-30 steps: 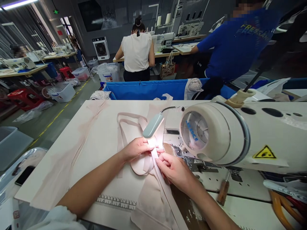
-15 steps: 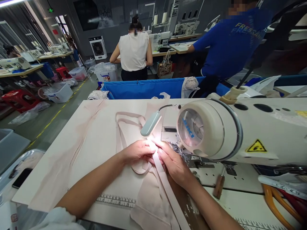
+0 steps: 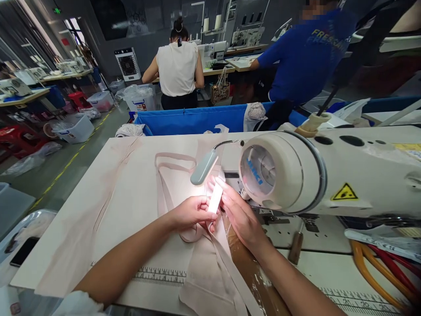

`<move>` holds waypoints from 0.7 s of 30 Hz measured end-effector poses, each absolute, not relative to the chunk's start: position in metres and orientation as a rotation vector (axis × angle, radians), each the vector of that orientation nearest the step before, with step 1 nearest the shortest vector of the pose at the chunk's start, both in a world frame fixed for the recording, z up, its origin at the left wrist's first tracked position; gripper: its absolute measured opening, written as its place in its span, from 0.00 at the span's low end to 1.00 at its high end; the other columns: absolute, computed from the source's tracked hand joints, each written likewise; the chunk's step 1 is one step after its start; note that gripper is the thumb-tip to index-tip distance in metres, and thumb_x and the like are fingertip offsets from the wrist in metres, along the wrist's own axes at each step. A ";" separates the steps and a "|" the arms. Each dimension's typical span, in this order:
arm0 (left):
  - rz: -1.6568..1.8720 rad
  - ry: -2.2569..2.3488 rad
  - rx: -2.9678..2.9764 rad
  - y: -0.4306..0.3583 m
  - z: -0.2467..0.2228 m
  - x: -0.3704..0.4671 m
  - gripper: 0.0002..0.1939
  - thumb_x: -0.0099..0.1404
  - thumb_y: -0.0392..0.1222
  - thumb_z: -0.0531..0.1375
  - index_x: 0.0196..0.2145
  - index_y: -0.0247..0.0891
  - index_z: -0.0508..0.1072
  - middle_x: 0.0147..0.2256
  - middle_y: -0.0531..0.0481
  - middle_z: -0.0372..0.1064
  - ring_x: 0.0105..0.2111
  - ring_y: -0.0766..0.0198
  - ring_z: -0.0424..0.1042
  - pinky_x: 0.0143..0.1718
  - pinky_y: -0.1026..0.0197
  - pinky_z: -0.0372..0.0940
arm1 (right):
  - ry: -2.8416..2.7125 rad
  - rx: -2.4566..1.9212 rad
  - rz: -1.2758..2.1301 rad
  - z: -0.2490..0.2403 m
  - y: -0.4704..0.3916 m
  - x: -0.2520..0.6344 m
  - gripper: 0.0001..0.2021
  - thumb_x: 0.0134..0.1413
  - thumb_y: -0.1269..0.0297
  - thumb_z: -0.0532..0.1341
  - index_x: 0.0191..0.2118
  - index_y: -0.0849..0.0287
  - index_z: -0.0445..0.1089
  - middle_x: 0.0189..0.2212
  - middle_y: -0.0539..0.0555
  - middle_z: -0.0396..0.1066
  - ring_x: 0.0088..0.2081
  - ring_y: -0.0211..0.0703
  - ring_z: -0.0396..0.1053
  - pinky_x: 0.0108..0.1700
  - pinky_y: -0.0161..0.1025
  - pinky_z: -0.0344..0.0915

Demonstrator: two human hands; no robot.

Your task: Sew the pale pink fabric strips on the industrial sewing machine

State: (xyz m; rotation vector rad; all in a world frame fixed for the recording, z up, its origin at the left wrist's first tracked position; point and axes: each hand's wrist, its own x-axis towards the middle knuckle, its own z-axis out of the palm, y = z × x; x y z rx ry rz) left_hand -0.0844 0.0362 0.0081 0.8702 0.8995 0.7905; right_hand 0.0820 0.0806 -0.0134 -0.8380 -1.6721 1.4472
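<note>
Under the small lamp (image 3: 203, 168), my left hand (image 3: 194, 212) pinches a pale pink fabric strip (image 3: 215, 198) between thumb and fingers. My right hand (image 3: 237, 211) holds the upper part of the same strip with its fingertips, close to the sewing machine's (image 3: 283, 171) needle area. The short stretch between the hands is brightly lit. From below my left hand the strip runs down toward the front edge, over a pale pink fabric piece (image 3: 208, 274). A loop of the strip (image 3: 158, 184) lies on the table to the left.
On the white table (image 3: 138, 184) sheer fabric (image 3: 82, 228) lies at the left. A screwdriver (image 3: 296, 246) and orange-handled scissors (image 3: 365, 267) are at the right. Behind the table stands a blue cloth bin (image 3: 190, 120). Two people work beyond it. A phone (image 3: 24, 251) is at far left.
My hands have moved apart, the right one up and the left slightly down. The strip between them is now spread and tilted the other way. The view has shifted slightly.
</note>
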 end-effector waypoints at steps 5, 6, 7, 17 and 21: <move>0.765 0.920 0.876 0.035 0.011 -0.084 0.18 0.51 0.47 0.69 0.31 0.34 0.67 0.22 0.53 0.68 0.24 0.66 0.68 0.28 0.62 0.63 | -1.641 -0.834 1.497 -0.017 0.082 0.082 0.22 0.66 0.58 0.51 0.64 0.48 0.60 0.62 0.49 0.61 0.66 0.51 0.48 0.70 0.53 0.44; 0.760 0.926 0.872 0.035 0.011 -0.084 0.18 0.50 0.47 0.69 0.31 0.34 0.67 0.22 0.53 0.68 0.24 0.66 0.68 0.29 0.62 0.63 | -1.638 -0.834 1.504 -0.017 0.082 0.082 0.22 0.66 0.58 0.51 0.64 0.48 0.61 0.62 0.49 0.60 0.66 0.51 0.49 0.70 0.53 0.44; 0.756 0.930 0.869 0.035 0.012 -0.084 0.18 0.50 0.47 0.69 0.31 0.34 0.67 0.22 0.53 0.68 0.24 0.66 0.68 0.29 0.62 0.63 | -1.635 -0.833 1.511 -0.016 0.082 0.082 0.22 0.66 0.59 0.51 0.63 0.48 0.61 0.62 0.49 0.60 0.66 0.51 0.49 0.69 0.53 0.44; 0.744 0.919 0.860 0.036 0.012 -0.087 0.21 0.47 0.47 0.72 0.33 0.34 0.68 0.23 0.53 0.69 0.24 0.65 0.69 0.30 0.60 0.65 | -1.595 -0.864 1.571 -0.011 0.079 0.080 0.22 0.63 0.63 0.50 0.62 0.48 0.63 0.60 0.49 0.63 0.63 0.52 0.56 0.66 0.52 0.54; 0.733 0.922 0.884 0.036 0.012 -0.088 0.20 0.48 0.45 0.71 0.33 0.34 0.68 0.24 0.53 0.69 0.25 0.65 0.69 0.30 0.60 0.65 | -1.615 -0.870 1.562 -0.010 0.079 0.080 0.23 0.62 0.65 0.50 0.62 0.48 0.63 0.60 0.50 0.64 0.63 0.52 0.57 0.65 0.51 0.56</move>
